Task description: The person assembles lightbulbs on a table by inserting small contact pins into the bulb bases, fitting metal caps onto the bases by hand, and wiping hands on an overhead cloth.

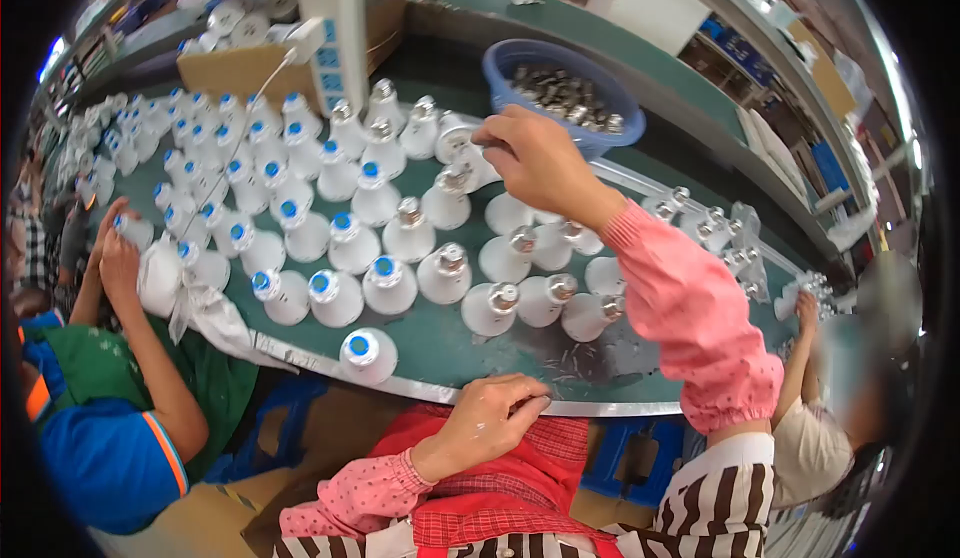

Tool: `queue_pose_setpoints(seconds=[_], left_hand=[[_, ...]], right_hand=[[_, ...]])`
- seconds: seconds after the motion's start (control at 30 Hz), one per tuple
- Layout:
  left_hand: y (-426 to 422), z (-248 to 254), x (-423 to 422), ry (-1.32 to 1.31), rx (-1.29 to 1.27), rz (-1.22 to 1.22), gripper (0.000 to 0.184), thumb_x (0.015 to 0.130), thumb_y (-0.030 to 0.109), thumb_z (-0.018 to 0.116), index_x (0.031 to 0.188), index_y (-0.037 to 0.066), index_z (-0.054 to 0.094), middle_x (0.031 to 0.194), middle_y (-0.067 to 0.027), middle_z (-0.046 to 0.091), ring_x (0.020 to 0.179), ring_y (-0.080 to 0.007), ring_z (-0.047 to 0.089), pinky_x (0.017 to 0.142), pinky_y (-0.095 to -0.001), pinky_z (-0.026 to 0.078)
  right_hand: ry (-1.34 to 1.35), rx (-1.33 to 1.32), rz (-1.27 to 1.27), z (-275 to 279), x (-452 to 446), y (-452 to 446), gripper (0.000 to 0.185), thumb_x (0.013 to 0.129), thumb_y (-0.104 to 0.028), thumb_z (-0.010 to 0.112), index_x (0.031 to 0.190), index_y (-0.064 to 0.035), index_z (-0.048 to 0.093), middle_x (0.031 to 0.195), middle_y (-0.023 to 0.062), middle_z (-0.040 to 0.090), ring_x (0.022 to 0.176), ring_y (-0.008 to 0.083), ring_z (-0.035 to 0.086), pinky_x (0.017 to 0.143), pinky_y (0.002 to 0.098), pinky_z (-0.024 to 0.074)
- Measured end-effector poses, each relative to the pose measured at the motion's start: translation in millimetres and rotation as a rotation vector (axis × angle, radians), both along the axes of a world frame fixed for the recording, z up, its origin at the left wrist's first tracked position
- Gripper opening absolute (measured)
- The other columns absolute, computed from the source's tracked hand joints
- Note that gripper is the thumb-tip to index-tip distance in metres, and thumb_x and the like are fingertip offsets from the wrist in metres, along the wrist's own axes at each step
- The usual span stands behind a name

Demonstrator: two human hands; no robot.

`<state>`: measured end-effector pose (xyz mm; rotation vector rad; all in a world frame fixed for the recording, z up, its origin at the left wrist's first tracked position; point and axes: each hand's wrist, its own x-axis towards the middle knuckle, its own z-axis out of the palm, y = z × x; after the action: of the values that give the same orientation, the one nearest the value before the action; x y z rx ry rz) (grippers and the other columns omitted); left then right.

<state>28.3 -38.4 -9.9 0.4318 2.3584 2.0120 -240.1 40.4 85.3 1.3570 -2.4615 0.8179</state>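
My left hand [487, 420] is low over the table's front edge, thumb and fingers pinched; what they may hold is too small to tell. My right hand [545, 158] reaches across the table, fingers closed above a white bulb [482, 165] in the back rows; the fingertips hide whatever is between them. Just behind that hand sits a blue bowl [502, 66] full of small metal caps. Bulbs with silver metal caps [444, 275] stand around and below my right arm. Left of them are rows of bulbs with blue-topped ends [353, 245]. One such bulb [368, 356] stands alone near the front edge.
A white power strip [330, 33] with a cable stands by a cardboard box [235, 73] at the back. At the left, a person's hands [120, 258] hold a bulb beside a white plastic bag [205, 308]. Another person's hand [806, 310] is at the right by more bulbs.
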Motion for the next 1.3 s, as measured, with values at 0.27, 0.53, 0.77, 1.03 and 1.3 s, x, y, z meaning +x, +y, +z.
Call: queue_pose_setpoints(seconds=[0.27, 0.53, 0.77, 1.03, 1.3], left_hand=[[-14.8, 1.0, 4.5, 0.145, -0.028, 0.129, 0.015, 0.087, -0.001, 0.074, 0.102, 0.002, 0.076, 0.086, -0.0143, 0.073, 0.077, -0.0305, 0.069, 0.071, -0.0388, 0.054], [-5.1, -1.6, 9.8, 0.190, -0.097, 0.138, 0.017, 0.085, -0.004, 0.076, 0.100, 0.004, 0.075, 0.081, -0.0118, 0.070, 0.072, -0.0287, 0.065, 0.070, -0.0381, 0.048], [14.7, -0.2, 7.3, 0.224, -0.175, 0.068, 0.017, 0.086, -0.003, 0.075, 0.101, 0.004, 0.074, 0.082, -0.0123, 0.070, 0.072, -0.0299, 0.064, 0.069, -0.0381, 0.048], [16.3, 3.5, 9.7, 0.148, -0.197, 0.100, 0.015, 0.087, -0.005, 0.073, 0.101, 0.001, 0.076, 0.080, -0.0115, 0.069, 0.071, -0.0267, 0.063, 0.069, -0.0360, 0.049], [33.5, 6.2, 1.6, 0.230, -0.203, 0.024, 0.014, 0.087, -0.004, 0.074, 0.100, 0.002, 0.075, 0.080, -0.0119, 0.069, 0.069, -0.0271, 0.062, 0.069, -0.0363, 0.048]], right_hand=[[-0.239, -0.028, 0.005, 10.9, 136.3, 41.2, 0.010, 0.088, -0.001, 0.075, 0.097, -0.0023, 0.072, 0.085, 0.0115, 0.067, 0.070, 0.0253, 0.064, 0.062, 0.0355, 0.0497], [-0.320, 0.146, -0.387, -34.5, 193.2, 150.1, 0.006, 0.088, -0.005, 0.072, 0.094, -0.0024, 0.070, 0.085, 0.0149, 0.068, 0.075, 0.0375, 0.068, 0.066, 0.0446, 0.0525], [-0.293, 0.071, -0.430, -70.6, 226.8, 167.8, 0.010, 0.088, -0.004, 0.074, 0.096, -0.0027, 0.068, 0.085, 0.0146, 0.063, 0.074, 0.0379, 0.065, 0.065, 0.0452, 0.0521], [-0.412, -0.511, -0.963, -92.0, 240.6, 211.3, 0.033, 0.086, -0.007, 0.082, 0.111, -0.0012, 0.063, 0.084, 0.0013, 0.060, 0.068, 0.0085, 0.052, 0.061, 0.0256, 0.0455], [-0.376, -0.420, -0.886, -101.3, 201.1, 201.3, 0.049, 0.079, -0.009, 0.089, 0.120, -0.0006, 0.063, 0.106, 0.0073, 0.054, 0.080, 0.0161, 0.057, 0.071, 0.0296, 0.0501]])
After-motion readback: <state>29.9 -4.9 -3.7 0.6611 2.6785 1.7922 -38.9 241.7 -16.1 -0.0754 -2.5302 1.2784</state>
